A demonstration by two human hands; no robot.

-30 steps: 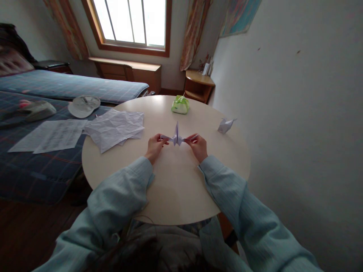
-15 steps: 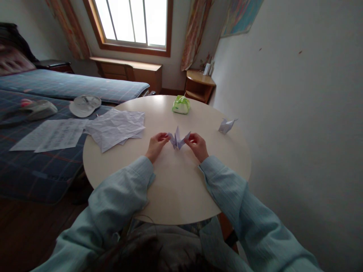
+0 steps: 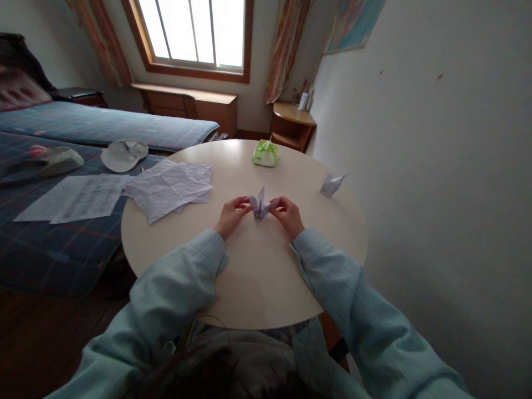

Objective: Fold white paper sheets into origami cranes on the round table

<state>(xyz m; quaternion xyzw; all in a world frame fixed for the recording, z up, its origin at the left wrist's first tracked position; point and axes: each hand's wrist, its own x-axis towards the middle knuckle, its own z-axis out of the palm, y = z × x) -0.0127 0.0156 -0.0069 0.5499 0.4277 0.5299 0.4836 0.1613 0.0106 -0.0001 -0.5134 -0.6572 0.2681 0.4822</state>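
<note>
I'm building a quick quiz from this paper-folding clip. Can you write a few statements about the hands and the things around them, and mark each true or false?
1. The left hand and the right hand both pinch the folded paper figure over the round table. True.
2. A pale cap lies on the bed. True.
3. The green packet lies on the bed. False: it sits on the table, beyond the hands.
4. A second paper figure sits near the table's right edge. True.
5. The crumpled sheets lie right of the hands. False: they lie on the table's left part.
</note>
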